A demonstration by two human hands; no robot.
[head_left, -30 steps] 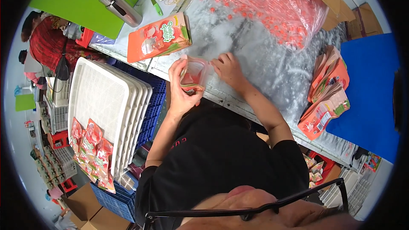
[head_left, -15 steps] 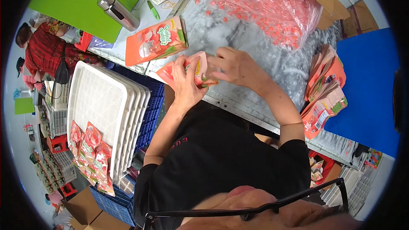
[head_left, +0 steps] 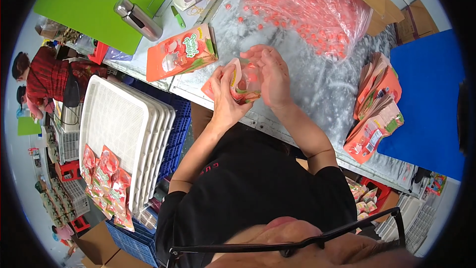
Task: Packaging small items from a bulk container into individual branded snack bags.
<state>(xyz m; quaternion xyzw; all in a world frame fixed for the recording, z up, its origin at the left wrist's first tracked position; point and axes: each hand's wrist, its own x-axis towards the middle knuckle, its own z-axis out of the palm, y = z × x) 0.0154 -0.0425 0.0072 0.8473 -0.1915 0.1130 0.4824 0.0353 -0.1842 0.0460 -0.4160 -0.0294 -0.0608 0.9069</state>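
Observation:
My left hand (head_left: 227,98) is closed around a red-and-pink printed pouch (head_left: 241,87) at the table's near edge. Red pieces show at the pouch's right side, next to my right hand. With its fingers stretched out and slightly cupped, my right hand (head_left: 274,77) is at that side of the pouch; its palm is partly hidden. Flat red pouches (head_left: 182,52) lie in a stack just beyond my left hand. Farther back, a large clear plastic bag (head_left: 310,7) is full of small red pieces, and a few loose ones lie on the table beside it.
Stacked white mesh trays (head_left: 116,114) stand at the left, with filled red pouches (head_left: 106,176) on top. A steel flask (head_left: 139,19), a green-handled tool (head_left: 178,16) and a green board (head_left: 99,5) are at the back left. Bundled pouches (head_left: 374,124) lie beside a blue panel (head_left: 426,109).
My right hand has gone from curled fingers over the pouch to stretched fingers at its right side. The pouch has turned more upright and moved slightly right with my left hand.

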